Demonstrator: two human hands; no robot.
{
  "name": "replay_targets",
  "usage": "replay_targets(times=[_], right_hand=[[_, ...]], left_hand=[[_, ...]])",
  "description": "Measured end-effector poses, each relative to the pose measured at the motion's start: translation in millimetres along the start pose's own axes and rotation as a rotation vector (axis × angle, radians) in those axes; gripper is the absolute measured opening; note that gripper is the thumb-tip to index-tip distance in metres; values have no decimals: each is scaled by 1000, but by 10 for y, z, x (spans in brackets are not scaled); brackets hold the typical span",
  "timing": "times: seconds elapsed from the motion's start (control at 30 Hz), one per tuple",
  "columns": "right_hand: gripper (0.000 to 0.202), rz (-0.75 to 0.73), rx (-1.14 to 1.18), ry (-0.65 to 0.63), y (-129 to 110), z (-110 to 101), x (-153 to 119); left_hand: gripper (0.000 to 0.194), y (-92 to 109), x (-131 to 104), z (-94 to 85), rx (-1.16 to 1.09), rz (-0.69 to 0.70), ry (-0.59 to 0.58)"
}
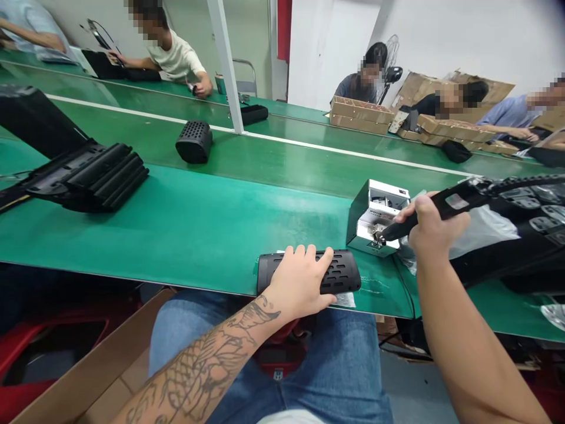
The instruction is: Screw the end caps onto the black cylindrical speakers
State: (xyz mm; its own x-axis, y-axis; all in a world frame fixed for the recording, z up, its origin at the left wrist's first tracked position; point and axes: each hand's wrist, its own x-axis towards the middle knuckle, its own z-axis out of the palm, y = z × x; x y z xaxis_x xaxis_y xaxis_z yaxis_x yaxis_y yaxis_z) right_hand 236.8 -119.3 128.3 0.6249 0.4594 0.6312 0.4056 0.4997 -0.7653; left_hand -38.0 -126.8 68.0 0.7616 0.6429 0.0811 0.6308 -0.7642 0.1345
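My left hand (302,280) lies over a black perforated housing (342,271) near the table's front edge, its fingers across the top and the thumb on the near side. Part of a pale sheet (345,299) shows under the housing. In my right hand (435,227) is a black electric screwdriver (450,203), held at a slant. Its tip points down to the left, at the front of a small white and black screw feeder (375,218). Whether the bit touches a screw there is too small to tell.
Black parts and clear plastic bags (485,227) are piled at the right. A second perforated housing (194,141) stands beyond the green mat; stacked black parts (92,176) lie left. A white post (227,65) rises mid-table. Several people work across the table near cardboard boxes (359,115).
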Motion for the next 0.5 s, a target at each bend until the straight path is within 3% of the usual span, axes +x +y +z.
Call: replay_targets(times=[0.13, 0.27, 0.4, 0.5], right_hand=[[14, 34, 14, -16, -41, -39, -56], [8, 85, 85, -47, -369, -128, -186], [17, 123, 302, -340, -812, -259, -427], [20, 155, 366, -519, -1003, -302, -641]], left_hand=[[100, 12, 26, -32, 5, -2, -41], [100, 14, 29, -34, 6, 0, -40], [100, 14, 22, -18, 5, 14, -26], [101, 14, 20, -7, 6, 16, -28]])
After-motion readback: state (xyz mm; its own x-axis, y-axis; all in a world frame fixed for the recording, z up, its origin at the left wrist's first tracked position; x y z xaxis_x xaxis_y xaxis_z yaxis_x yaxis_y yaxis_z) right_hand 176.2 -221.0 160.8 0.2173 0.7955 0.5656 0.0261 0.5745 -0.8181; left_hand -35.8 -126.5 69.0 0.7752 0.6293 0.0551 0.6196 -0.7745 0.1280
